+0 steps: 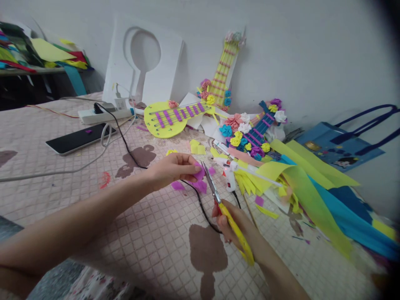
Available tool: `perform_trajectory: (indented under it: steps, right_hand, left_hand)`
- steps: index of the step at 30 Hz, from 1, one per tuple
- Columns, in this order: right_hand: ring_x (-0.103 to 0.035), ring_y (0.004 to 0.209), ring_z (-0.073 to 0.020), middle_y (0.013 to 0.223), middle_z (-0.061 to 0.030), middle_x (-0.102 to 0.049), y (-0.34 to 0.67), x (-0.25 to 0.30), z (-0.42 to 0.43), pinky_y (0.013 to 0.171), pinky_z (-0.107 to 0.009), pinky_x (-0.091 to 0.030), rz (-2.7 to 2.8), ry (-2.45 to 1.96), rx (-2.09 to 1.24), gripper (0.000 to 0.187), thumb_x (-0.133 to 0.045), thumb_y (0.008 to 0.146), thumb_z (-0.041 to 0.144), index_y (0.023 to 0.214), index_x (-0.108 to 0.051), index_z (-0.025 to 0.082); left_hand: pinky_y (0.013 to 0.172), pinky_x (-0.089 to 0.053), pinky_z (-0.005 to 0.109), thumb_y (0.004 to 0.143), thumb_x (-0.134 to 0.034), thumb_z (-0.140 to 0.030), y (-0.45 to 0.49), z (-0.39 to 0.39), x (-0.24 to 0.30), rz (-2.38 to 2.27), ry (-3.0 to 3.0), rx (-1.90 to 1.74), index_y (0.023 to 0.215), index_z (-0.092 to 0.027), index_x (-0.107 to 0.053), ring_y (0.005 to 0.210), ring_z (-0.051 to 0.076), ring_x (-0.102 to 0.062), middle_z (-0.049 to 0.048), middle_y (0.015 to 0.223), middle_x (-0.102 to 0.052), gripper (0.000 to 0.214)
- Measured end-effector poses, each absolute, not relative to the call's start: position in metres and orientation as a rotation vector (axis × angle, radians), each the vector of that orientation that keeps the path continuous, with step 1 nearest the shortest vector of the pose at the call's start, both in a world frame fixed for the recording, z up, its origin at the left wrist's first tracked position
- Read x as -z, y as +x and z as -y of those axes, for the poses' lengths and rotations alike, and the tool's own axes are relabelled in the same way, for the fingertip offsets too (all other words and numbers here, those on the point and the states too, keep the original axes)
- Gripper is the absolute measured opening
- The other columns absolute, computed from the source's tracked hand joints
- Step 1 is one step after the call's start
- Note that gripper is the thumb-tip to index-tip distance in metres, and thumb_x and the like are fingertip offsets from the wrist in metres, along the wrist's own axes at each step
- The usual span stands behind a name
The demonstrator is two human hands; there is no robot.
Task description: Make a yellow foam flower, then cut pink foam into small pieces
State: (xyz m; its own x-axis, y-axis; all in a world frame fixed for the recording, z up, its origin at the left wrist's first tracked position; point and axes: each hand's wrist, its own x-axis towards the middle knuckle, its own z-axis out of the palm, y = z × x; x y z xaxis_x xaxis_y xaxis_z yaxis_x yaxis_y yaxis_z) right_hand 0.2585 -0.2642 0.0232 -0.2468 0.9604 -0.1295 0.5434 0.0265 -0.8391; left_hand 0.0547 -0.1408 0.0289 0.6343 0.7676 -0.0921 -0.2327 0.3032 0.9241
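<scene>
My left hand (175, 168) pinches a small purple paper piece (198, 172) between thumb and fingertips. In my right hand (233, 221) is a pair of scissors with yellow handles (236, 229); the blades point up and away, their tips beside the purple piece. Whether the blades touch the paper I cannot tell. More purple paper scraps (178, 186) lie on the table just under my left hand. A white glue gun (230, 177) stands beyond the scissors, with a black cord trailing from it.
Paper-decorated instrument shapes, one yellow (167, 121) and one blue (258, 135), lie toward the wall. A black phone (79, 139) and a power strip (106, 116) are at left. Yellow and blue paper sheets (312, 166) spread at right, near a blue bag (342, 146). Cords cross the quilted tablecloth (150, 250).
</scene>
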Motion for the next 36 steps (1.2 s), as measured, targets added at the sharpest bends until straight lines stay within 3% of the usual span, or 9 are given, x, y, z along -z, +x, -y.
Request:
perform_trajectory:
  steps: [19, 29, 36]
  right_hand:
    - [-0.033, 0.040, -0.0059, 0.054, 0.0070, -0.038, 0.265, -0.009, 0.262, 0.039, -0.020, -0.031, 1.785, -1.560, -1.139, 0.035, -0.050, 0.085, 0.053, 0.077, -0.047, 0.019]
    - [-0.034, 0.039, -0.0054, 0.057, 0.0062, -0.039, 0.267, -0.007, 0.262, 0.037, -0.020, -0.033, 1.771, -1.603, -1.168, 0.039, -0.048, 0.084, 0.057, 0.077, -0.046, 0.019]
    - [-0.031, 0.035, -0.0040, 0.053, 0.0086, -0.037, 0.266, 0.007, 0.260, 0.033, -0.018, -0.032, 1.563, -1.469, -1.335, 0.050, -0.048, 0.077, 0.069, 0.079, -0.046, 0.020]
  left_hand:
    - [0.063, -0.049, 0.019, 0.072, -0.072, -0.017, 0.051, 0.139, -0.034, -0.591, 1.107, -0.651, 0.070, -0.010, -0.060, 0.058, 0.006, -0.061, 0.0007, 0.064, -0.066, 0.014]
    - [0.060, -0.049, 0.017, 0.070, -0.073, -0.017, 0.050, 0.140, -0.036, -0.583, 1.111, -0.662, 0.069, -0.011, -0.061, 0.057, 0.006, -0.061, 0.0004, 0.063, -0.066, 0.014]
    - [0.066, -0.050, 0.021, 0.069, -0.076, -0.022, 0.056, 0.144, -0.025, -0.565, 1.080, -0.627, 0.071, -0.011, -0.061, 0.063, 0.009, -0.063, 0.0024, 0.070, -0.068, 0.018]
